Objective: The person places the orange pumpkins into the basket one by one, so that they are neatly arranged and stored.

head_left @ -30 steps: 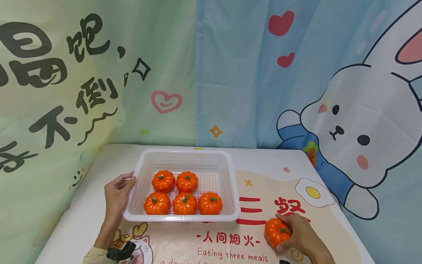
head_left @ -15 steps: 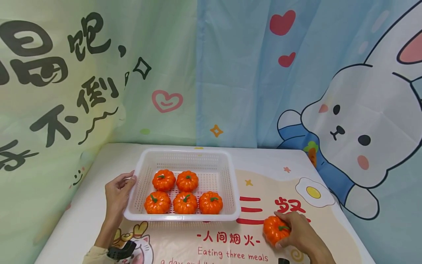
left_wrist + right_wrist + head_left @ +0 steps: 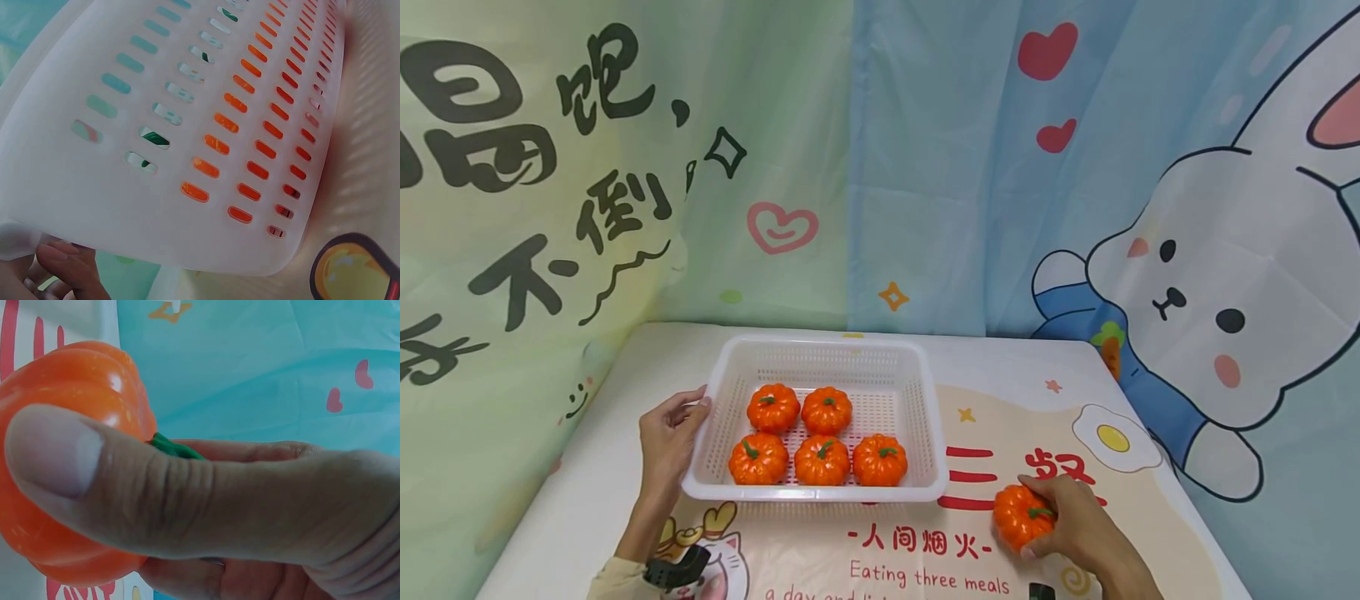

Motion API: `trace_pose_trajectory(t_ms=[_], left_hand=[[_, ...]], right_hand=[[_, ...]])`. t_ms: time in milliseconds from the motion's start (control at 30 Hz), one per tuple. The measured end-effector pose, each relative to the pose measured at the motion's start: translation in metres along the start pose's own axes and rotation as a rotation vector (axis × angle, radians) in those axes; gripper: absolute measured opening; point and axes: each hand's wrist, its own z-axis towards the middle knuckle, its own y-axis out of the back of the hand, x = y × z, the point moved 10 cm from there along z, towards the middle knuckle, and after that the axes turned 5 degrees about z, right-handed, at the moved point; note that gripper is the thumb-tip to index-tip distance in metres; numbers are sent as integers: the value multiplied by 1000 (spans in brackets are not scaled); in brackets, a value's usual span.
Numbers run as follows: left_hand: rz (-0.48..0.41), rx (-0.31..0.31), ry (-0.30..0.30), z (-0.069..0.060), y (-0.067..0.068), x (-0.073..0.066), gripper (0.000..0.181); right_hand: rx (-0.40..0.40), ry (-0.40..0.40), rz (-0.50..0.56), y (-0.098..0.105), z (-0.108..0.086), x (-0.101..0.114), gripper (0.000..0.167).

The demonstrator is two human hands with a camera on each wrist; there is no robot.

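Observation:
A white plastic basket (image 3: 816,493) with slotted sides stands on the table, and several small orange pumpkins (image 3: 880,461) with green stems sit inside it. My left hand (image 3: 667,433) pinches the basket's left rim; up close in the left wrist view, the thumb (image 3: 69,269) and curled fingers meet at that rim. To the right of the basket, my right hand (image 3: 1078,525) grips another orange pumpkin (image 3: 1021,518). The right wrist view has the thumb lying across this pumpkin (image 3: 75,375), its green stem pointing toward the palm. Part of the fingers is hidden behind it.
A printed cloth (image 3: 925,575) with red lettering and cartoon pictures covers the table. Behind the table's far edge hangs a green and blue curtain (image 3: 917,167) with a large rabbit. A small black object (image 3: 1042,592) shows at the bottom edge, partly cut off.
My right hand has shifted slightly left and away from me with the pumpkin, toward the basket. The left hand keeps its hold on the rim.

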Motion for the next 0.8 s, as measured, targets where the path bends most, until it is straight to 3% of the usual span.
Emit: trace_pose_trajectory(t_ms=[800], left_hand=[[-7,-9,-4,1,1,-2,36]], right_hand=[[27,6,-35,3,-6,19,95]])
